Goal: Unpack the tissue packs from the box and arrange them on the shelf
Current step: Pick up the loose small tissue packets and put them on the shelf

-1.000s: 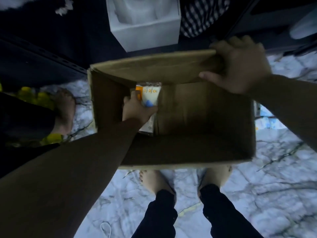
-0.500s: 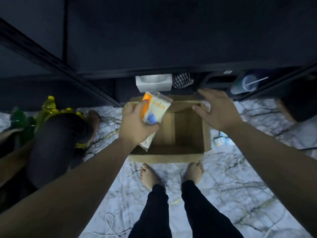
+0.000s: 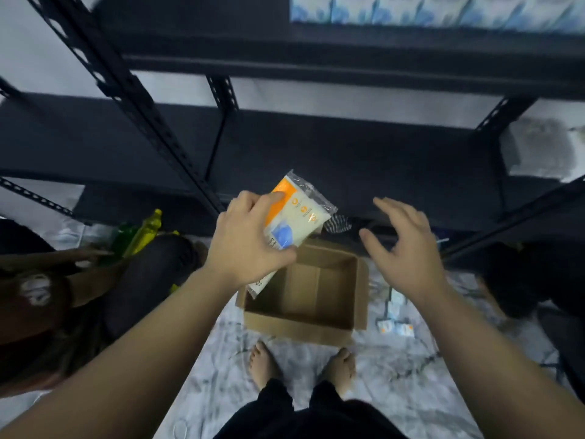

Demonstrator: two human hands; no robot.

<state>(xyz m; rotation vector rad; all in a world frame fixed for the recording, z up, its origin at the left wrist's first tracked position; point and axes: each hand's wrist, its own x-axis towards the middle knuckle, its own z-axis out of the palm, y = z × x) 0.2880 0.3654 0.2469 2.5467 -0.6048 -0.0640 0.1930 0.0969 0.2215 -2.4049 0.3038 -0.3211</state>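
Dark shelf (image 3: 348,160) ahead, box (image 3: 304,299) on marble floor; our left hand (image 3: 243,245) grips a tissue pack (image 3: 297,213), right hand (image 3: 402,245) spread, holding nothing.

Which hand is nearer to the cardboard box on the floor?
Neither clearly. The left hand, holding the tissue pack, is above the cardboard box at its left edge; the open right hand is above its right edge.

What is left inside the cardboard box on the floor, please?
The cardboard box shows only bare bottom and walls. Its near-left corner is covered by the left hand and the tissue pack it holds, so that part cannot be checked.
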